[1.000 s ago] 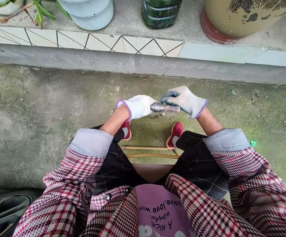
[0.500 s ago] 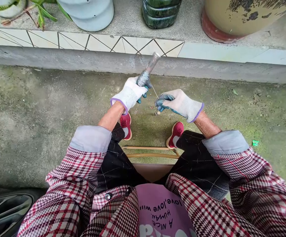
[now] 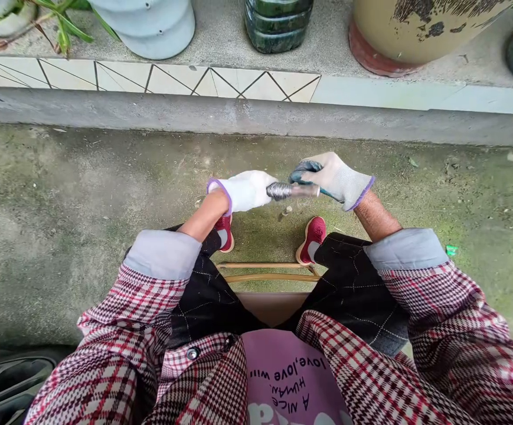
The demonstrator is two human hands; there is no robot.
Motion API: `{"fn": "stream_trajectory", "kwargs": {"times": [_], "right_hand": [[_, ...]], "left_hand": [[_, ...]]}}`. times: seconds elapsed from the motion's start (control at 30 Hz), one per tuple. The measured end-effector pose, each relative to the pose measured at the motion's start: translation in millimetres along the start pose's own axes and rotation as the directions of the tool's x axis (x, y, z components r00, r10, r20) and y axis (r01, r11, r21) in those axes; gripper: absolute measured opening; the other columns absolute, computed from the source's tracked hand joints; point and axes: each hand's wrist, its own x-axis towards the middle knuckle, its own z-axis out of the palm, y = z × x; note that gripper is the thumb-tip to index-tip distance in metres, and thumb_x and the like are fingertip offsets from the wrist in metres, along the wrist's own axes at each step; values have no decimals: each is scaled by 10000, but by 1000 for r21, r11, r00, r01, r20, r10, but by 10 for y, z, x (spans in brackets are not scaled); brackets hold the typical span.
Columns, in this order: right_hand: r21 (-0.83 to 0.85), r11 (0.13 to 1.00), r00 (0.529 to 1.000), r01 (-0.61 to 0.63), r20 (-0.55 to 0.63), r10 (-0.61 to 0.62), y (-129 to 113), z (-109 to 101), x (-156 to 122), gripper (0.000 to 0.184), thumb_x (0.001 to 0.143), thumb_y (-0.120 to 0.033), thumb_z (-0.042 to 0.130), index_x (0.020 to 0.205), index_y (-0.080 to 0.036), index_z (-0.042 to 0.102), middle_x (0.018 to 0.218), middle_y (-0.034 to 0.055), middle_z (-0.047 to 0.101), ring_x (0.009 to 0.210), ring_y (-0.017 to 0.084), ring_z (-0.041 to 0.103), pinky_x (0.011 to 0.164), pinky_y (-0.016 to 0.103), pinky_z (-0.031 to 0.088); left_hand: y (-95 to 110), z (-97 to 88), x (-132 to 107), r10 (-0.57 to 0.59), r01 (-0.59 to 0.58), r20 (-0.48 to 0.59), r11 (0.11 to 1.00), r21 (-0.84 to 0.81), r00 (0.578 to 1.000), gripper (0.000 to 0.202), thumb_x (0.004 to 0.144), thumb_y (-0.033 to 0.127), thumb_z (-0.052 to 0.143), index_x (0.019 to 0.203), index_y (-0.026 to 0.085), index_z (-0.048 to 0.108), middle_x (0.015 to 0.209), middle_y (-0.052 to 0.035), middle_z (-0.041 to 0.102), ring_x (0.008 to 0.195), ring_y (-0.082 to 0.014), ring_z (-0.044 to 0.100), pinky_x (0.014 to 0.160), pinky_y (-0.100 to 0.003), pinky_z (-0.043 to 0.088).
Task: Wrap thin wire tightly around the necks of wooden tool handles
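Observation:
My left hand (image 3: 252, 190), in a white glove with a purple cuff, is closed round a tube wound with silver wire (image 3: 279, 190). The tube's bare end (image 3: 306, 190), greyish and smeared by motion, points right and lies just below the fingers of my right hand (image 3: 332, 176). That hand wears a matching glove with blue-green coated fingers, curled in a pinch. Half a second ago a strand of the wire ran to this pinch; now the strand is too blurred to follow.
Ahead runs a concrete ledge edged with white tiles (image 3: 176, 79). On it stand a pale blue pot (image 3: 147, 29), a green plastic bottle (image 3: 278, 26) and a tan pot (image 3: 411, 35). Below are my red shoes (image 3: 311, 239); a wheel (image 3: 10, 383) is at lower left.
My left hand has lowered and turned the wire-wound tube from pointing up and away to nearly level, pointing right. My right hand has shifted slightly right, its fingers still pinched.

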Motion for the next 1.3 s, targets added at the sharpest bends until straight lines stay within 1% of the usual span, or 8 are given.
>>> {"fn": "stream_trajectory", "kwargs": {"times": [0.2,0.4,0.47,0.6,0.8,1.0,1.13,1.3], "right_hand": [[256,966,999,-37,19,33,-98,130,12,101,764,-288,663,800,-220,729,885,113,787,817,212,686,814,349,541],[147,989,995,-30,102,15,-183,211,-88,159,795,-374,698,734,-230,727,799,79,772,758,188,644,749,327,507],[124,992,990,-14,138,-3,-239,227,-152,165,818,-364,682,738,-228,729,743,60,744,703,176,625,708,320,496],[40,999,992,-2,124,-2,-345,211,-255,151,833,-259,606,744,-220,721,671,42,687,593,171,574,593,328,452],[-244,970,1000,-1,-8,-1,-211,51,-146,174,848,-227,610,695,-225,691,675,39,667,603,185,554,579,346,430],[-86,994,997,-75,-33,72,11,21,28,159,826,-289,727,703,-197,683,609,-4,630,523,120,512,479,260,422],[101,989,993,-106,-37,110,-43,186,4,111,878,-239,656,791,-181,694,680,26,697,503,113,554,476,255,487],[108,986,991,-130,-26,134,-151,336,-54,106,861,-209,704,766,-162,704,662,20,693,484,96,572,453,221,483]], "left_hand": [[-78,-99,29,-157,35,-243,897,-441,957,277,826,176,573,1047,155,739,867,-53,730,664,-143,613,572,-247,486],[-99,-200,68,-351,98,-301,778,-621,887,426,898,158,480,1280,143,670,1072,-127,757,798,-180,691,628,-277,547],[-166,-212,66,-365,169,-329,851,-497,871,407,923,200,474,1274,166,679,1052,-124,763,804,-205,706,659,-305,558],[-212,-118,66,-295,327,-316,944,51,902,366,916,210,509,1198,205,744,1066,-147,767,1001,-317,733,875,-422,561],[28,70,15,-137,127,8,937,326,991,344,901,160,505,1103,167,783,926,-155,760,973,-333,739,835,-400,539],[-25,-3,-37,47,-50,-71,998,-34,996,216,872,268,592,982,185,759,776,-32,713,692,-185,629,635,-289,454],[-92,-82,-1,-82,-4,-263,950,-311,961,225,836,164,583,1012,139,721,811,-24,692,658,-131,571,587,-247,449],[-85,-111,48,-255,128,-244,889,-440,935,375,936,164,492,1261,158,680,974,-61,736,774,-130,642,706,-238,522]]}}
